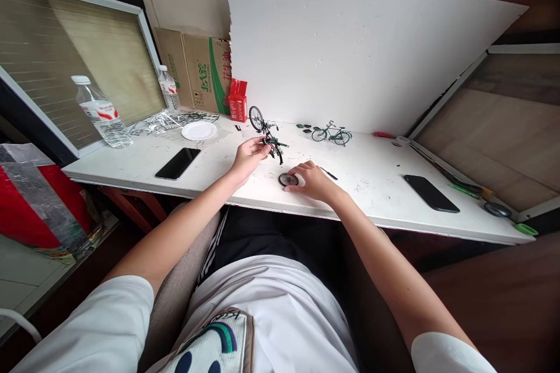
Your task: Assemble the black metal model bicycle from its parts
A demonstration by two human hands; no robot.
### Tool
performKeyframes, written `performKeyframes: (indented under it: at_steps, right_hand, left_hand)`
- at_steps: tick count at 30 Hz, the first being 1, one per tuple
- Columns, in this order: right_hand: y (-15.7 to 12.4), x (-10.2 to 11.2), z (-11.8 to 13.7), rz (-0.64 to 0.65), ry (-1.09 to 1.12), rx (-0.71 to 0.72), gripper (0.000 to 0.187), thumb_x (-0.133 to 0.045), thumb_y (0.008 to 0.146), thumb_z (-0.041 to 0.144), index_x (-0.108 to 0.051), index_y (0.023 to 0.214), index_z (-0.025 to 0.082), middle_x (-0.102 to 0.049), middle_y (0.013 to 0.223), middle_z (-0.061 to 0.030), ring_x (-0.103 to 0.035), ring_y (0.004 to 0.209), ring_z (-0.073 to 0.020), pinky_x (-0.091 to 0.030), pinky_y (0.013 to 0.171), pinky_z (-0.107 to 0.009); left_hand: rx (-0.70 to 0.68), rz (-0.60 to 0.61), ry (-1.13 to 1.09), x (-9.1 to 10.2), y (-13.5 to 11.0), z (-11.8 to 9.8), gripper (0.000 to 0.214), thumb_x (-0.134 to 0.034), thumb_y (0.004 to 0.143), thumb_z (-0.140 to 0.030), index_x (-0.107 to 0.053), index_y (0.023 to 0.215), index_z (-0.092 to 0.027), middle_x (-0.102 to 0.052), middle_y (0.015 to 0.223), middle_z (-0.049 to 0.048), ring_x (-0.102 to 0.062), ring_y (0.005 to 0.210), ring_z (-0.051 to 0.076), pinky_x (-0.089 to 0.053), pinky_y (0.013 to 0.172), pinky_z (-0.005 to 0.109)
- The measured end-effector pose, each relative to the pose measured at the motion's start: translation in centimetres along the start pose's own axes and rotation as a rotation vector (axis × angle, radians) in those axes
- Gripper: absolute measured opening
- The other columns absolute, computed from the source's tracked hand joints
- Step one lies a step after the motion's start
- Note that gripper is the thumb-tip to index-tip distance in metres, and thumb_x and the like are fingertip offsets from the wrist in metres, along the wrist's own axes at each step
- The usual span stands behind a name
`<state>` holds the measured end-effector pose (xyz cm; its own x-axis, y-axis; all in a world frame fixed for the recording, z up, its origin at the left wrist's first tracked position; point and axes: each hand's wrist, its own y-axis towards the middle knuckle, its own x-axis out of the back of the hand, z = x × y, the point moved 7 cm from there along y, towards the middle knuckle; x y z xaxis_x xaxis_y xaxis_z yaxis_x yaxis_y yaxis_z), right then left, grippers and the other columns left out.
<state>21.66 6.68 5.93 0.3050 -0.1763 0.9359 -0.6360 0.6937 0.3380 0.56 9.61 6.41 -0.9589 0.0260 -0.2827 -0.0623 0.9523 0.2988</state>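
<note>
My left hand [250,157] is closed on a small dark model bicycle [272,141], tilted up above the table. One spoked wheel of it points up and away from me; no wheel shows at its lower end. A loose toy wheel [287,179] is at the fingertips of my right hand [311,179], low over the white tabletop near its front edge. Thumb and fingers of that hand close around the wheel's rim. Just beyond the right hand lies a thin dark screwdriver-like tool [329,173]. A complete green model bicycle [331,134] stands farther back.
Small dark green parts [303,126] lie beside the standing bicycle. To the left are a phone [178,163], a white paper plate [199,130], a water bottle [104,113] and a red box [238,101]. Another phone [431,193] is at right. A white board [371,46] rises behind.
</note>
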Motion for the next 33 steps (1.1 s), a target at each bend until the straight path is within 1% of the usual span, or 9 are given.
performKeyframes:
  at_steps: [4, 11, 15, 17, 20, 25, 28, 30, 33]
  right_hand:
    - [0.1, 0.1, 0.1, 0.024, 0.030, 0.002, 0.039, -0.081, 0.090, 0.053, -0.076, 0.117, 0.025, -0.076, 0.112, -0.0110, -0.064, 0.112, -0.0311, -0.053, 0.090, -0.043]
    - [0.2, 0.6, 0.6, 0.034, 0.048, -0.022, 0.037, -0.084, 0.090, 0.047, -0.076, 0.118, 0.024, -0.077, 0.114, -0.0106, -0.068, 0.110, -0.0300, -0.056, 0.090, -0.042]
    - [0.1, 1.1, 0.3, 0.038, 0.121, -0.043, 0.029, -0.069, 0.101, 0.048, -0.077, 0.116, 0.025, -0.080, 0.111, -0.0091, -0.074, 0.099, -0.0261, -0.058, 0.088, -0.039]
    - [0.0, 1.3, 0.2, 0.045, 0.165, -0.054, 0.030, -0.060, 0.106, 0.048, -0.078, 0.115, 0.026, -0.081, 0.109, -0.0082, -0.075, 0.094, -0.0250, -0.058, 0.087, -0.039]
    - [0.0, 1.6, 0.2, 0.071, 0.190, -0.087, 0.035, -0.052, 0.110, 0.047, -0.077, 0.118, 0.024, -0.082, 0.111, -0.0097, -0.076, 0.096, -0.0257, -0.057, 0.089, -0.038]
    - [0.1, 1.6, 0.3, 0.140, 0.157, -0.167, 0.042, -0.043, 0.113, 0.046, -0.075, 0.121, 0.020, -0.081, 0.114, -0.0126, -0.075, 0.099, -0.0252, -0.053, 0.090, -0.033]
    - [0.1, 1.5, 0.0, 0.134, 0.117, -0.187, 0.035, -0.046, 0.113, 0.039, -0.075, 0.120, 0.020, -0.081, 0.111, -0.0120, -0.075, 0.095, -0.0245, -0.052, 0.086, -0.031]
    - [0.1, 1.3, -0.2, 0.117, 0.100, -0.164, 0.029, -0.051, 0.111, 0.034, -0.073, 0.123, 0.021, -0.081, 0.112, -0.0113, -0.075, 0.094, -0.0246, -0.051, 0.085, -0.031]
    - [0.1, 1.0, -0.3, 0.092, 0.102, -0.121, 0.027, -0.056, 0.108, 0.031, -0.072, 0.127, 0.021, -0.080, 0.115, -0.0114, -0.074, 0.098, -0.0258, -0.052, 0.087, -0.032]
  left_hand:
    - [0.004, -0.004, 0.000, 0.0, 0.0, 0.0, 0.052, -0.093, 0.075, -0.038, -0.070, 0.116, -0.017, -0.078, 0.108, 0.0098, -0.070, 0.096, 0.018, -0.055, 0.090, 0.035]
    - [0.007, 0.015, -0.005, -0.1, -0.1, 0.0, 0.057, -0.095, 0.071, -0.041, -0.070, 0.116, -0.016, -0.078, 0.110, 0.0102, -0.070, 0.096, 0.017, -0.055, 0.091, 0.035]
    - [0.021, 0.018, 0.003, -0.2, -0.2, 0.1, 0.057, -0.095, 0.070, -0.043, -0.071, 0.114, -0.016, -0.078, 0.108, 0.0103, -0.070, 0.095, 0.017, -0.054, 0.090, 0.034]
    - [0.029, 0.022, 0.010, -0.2, -0.2, 0.2, 0.056, -0.095, 0.070, -0.044, -0.071, 0.112, -0.016, -0.078, 0.106, 0.0102, -0.070, 0.096, 0.018, -0.054, 0.090, 0.035]
    - [0.032, 0.022, 0.030, -0.3, -0.3, 0.3, 0.055, -0.095, 0.069, -0.045, -0.071, 0.108, -0.015, -0.077, 0.105, 0.0106, -0.069, 0.098, 0.019, -0.053, 0.090, 0.035]
    - [0.040, 0.017, 0.064, -0.4, -0.5, 0.3, 0.059, -0.094, 0.069, -0.050, -0.071, 0.112, -0.016, -0.078, 0.107, 0.0104, -0.068, 0.098, 0.020, -0.053, 0.088, 0.033]
    - [0.041, 0.016, 0.061, -0.3, -0.5, 0.4, 0.058, -0.094, 0.069, -0.051, -0.071, 0.110, -0.016, -0.077, 0.106, 0.0102, -0.068, 0.098, 0.020, -0.053, 0.087, 0.033]
    - [0.040, 0.020, 0.054, -0.3, -0.5, 0.4, 0.058, -0.094, 0.069, -0.050, -0.071, 0.110, -0.017, -0.077, 0.106, 0.0101, -0.068, 0.098, 0.020, -0.053, 0.087, 0.033]
    - [0.041, 0.028, 0.043, -0.4, -0.4, 0.5, 0.057, -0.094, 0.069, -0.049, -0.071, 0.110, -0.017, -0.077, 0.106, 0.0096, -0.069, 0.097, 0.019, -0.053, 0.087, 0.033]
